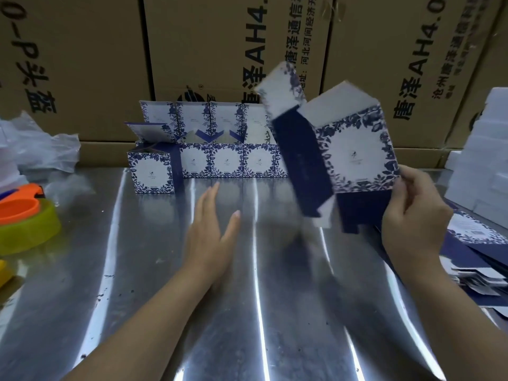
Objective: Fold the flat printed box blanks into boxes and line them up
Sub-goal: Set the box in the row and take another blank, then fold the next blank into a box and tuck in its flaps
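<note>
"唐泽AH4.0" was read on brown corrugated cartons [220, 50] at the back. A blue-floral box blank [354, 152], half opened w/ flaps loose, was held above the steel table [275, 298], its lower right corner pinched by the right hand [415, 213]. The left hand [211, 232] was kept flat, fingers straight, nothing gripped. Folded boxes [225, 160] were lined up behind, lids open.

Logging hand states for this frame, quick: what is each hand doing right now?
Left hand: open, holding nothing.
Right hand: grips the half-folded box by its lower right corner.
</note>
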